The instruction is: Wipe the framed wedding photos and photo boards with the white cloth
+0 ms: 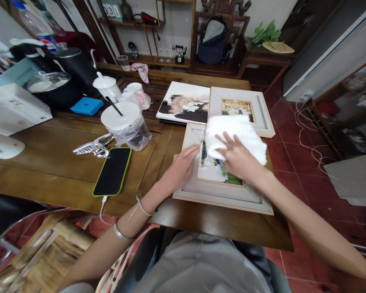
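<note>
A light picture frame [225, 193] with a photo lies on the table in front of me, its wide pale mat showing around the picture. My left hand [183, 165] rests on the frame's left side, fingers stretched out flat. With fingers spread, my right hand [233, 154] presses a white cloth [240, 130] onto the upper part of the frame. The cloth hides the upper right of this photo. Just behind lies a second picture frame [264, 118], partly under the cloth. Left of that one is a photo panel [186, 112] showing people.
On the left are a phone [112, 171] with a charging cable, silvery metal pieces [94, 145], a bagged lidded cup [126, 126] with a straw, a white teapot [105, 84] and a blue box [87, 106]. The table's right edge runs close beside the frames.
</note>
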The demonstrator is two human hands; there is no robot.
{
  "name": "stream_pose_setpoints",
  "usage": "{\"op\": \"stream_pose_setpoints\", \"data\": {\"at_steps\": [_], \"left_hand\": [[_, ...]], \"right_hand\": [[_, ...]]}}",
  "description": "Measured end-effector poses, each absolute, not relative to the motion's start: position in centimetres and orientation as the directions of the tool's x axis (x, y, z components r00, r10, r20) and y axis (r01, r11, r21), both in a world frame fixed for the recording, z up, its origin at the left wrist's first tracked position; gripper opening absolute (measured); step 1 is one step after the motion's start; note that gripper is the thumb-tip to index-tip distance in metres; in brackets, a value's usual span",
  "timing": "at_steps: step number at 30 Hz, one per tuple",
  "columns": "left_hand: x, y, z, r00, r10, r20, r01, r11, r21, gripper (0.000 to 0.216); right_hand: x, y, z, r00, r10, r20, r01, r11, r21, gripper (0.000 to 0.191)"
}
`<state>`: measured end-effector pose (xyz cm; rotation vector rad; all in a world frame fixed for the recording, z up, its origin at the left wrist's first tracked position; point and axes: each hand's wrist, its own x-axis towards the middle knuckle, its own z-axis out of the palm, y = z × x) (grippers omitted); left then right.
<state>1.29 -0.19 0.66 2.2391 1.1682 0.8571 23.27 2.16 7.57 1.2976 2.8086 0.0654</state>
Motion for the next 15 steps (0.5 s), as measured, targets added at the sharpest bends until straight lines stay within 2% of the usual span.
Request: {"op": "stream_pose_setpoints", "data": {"at_steps": [3,6,9,15], "left_hand": [[1.3,-0.2,0.7,0.435,0.845,0.311,0.558,-0.524,0.643,0.046],[1.3,-0.2,0.8,0.434,0.845,0.312,0.565,-0.525,0.637,0.045],[1.3,-0.2,0.8,0.435,0.845,0.311,0.568,-0.525,0.634,0.046],[1.3,-0.3,1.0,0.432,0.854,0.290,0.586,-0.510,0.630,0.046]], "right_hand": [[22.6,-2.3,8.2,-0.699,0.707,-0.108,0.713,0.701,-0.019,0.041],[23.1,-6.6,10.1,-0.760,0.619,-0.197,0.649,0.740,-0.179,0.041],[24.5,-9.2,12.2,-0.781,0.589,-0.208,0.624,0.722,-0.298,0.043],[29.0,-8.2,12.3,-0.750,0.640,-0.164,0.643,0.648,-0.408,0.051]]}}
